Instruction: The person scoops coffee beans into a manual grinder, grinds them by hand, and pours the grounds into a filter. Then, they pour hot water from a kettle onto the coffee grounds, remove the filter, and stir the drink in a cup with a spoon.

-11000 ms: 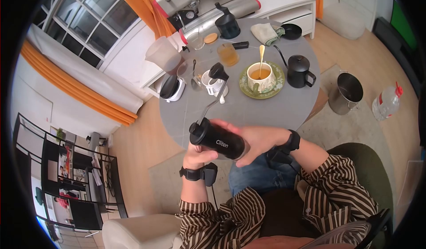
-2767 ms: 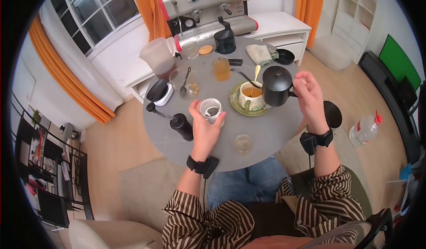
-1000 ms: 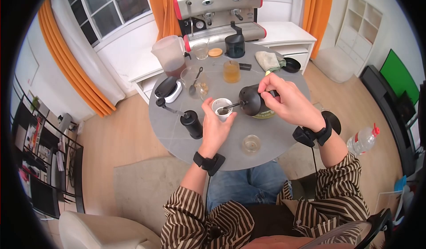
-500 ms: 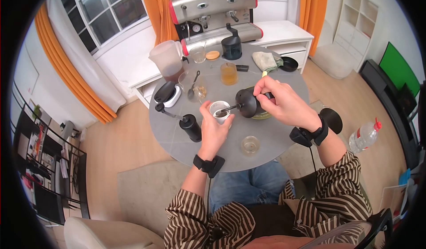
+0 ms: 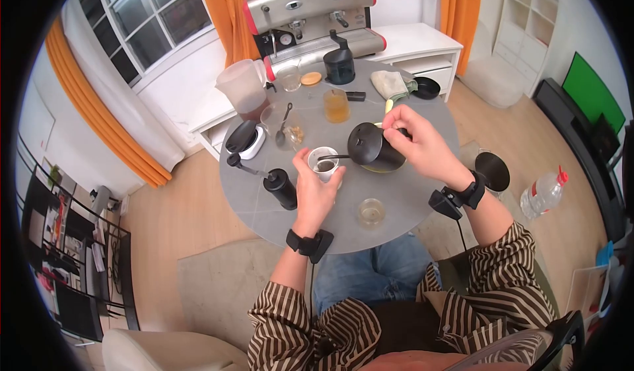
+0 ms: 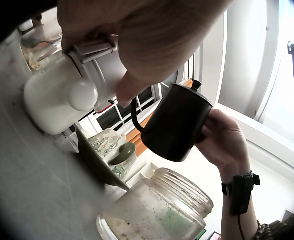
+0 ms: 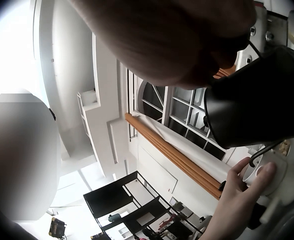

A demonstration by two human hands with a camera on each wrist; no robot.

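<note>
In the head view, my left hand (image 5: 316, 196) curls its thumb and fingers round a white cup-like vessel (image 5: 325, 174) with dark contents. My right hand (image 5: 426, 148) grips the black kettle (image 5: 365, 144) by its handle, and the kettle's thin spout reaches over the vessel's rim. From the left wrist, the vessel's lower part (image 6: 52, 95) shows below the left hand (image 6: 152, 40), with the kettle (image 6: 177, 122) beyond. The right wrist view has the kettle (image 7: 259, 97) near the left hand (image 7: 237, 202). Any stream from the spout cannot be made out.
A black grinder (image 5: 281, 189) lies left of the left hand, and a small glass jar (image 5: 372, 212) stands near the front edge. A patterned cup (image 6: 104, 147) sits on a green saucer behind the kettle. Farther back are an amber-filled glass (image 5: 337, 107), pitcher (image 5: 244, 92), cloth (image 5: 389, 83) and espresso machine (image 5: 314, 14).
The grinder has gone from both hands to the table. The kettle has moved left from beside the patterned cup, its spout now over the white vessel. Over the last half second both hands keep their holds.
</note>
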